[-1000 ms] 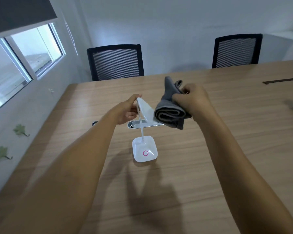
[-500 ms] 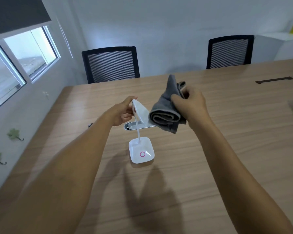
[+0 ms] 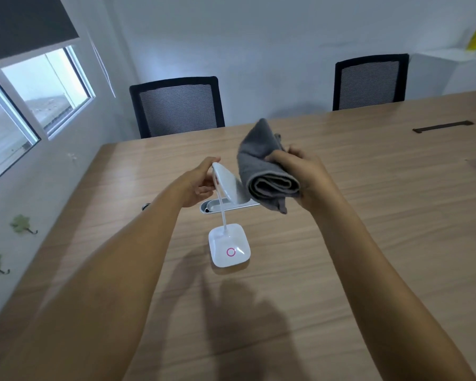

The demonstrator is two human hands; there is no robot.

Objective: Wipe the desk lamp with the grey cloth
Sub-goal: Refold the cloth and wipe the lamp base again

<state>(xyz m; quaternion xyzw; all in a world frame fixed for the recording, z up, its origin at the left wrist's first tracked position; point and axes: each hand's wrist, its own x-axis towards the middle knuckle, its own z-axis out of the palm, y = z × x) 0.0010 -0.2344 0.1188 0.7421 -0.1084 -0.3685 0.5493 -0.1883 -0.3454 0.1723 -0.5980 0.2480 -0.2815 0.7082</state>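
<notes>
The left hand [image 3: 197,184] is pinching the lamp [image 3: 226,185] head at table [image 3: 368,243] centre; the right hand [image 3: 300,177], at its 3 o'clock, is clutching the folded cloth [image 3: 264,171]. Steadying the head while stroking gently should be keeping the thin neck from bending.

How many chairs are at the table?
2: one chair behind the table's far left corner, another chair further right along the far edge. Others may sit outside the view.

Left hand [image 3: 197,185] steadies lamp head [image 3: 228,185]; right hand [image 3: 304,177] presses grey cloth [image 3: 264,169] against it.
</notes>
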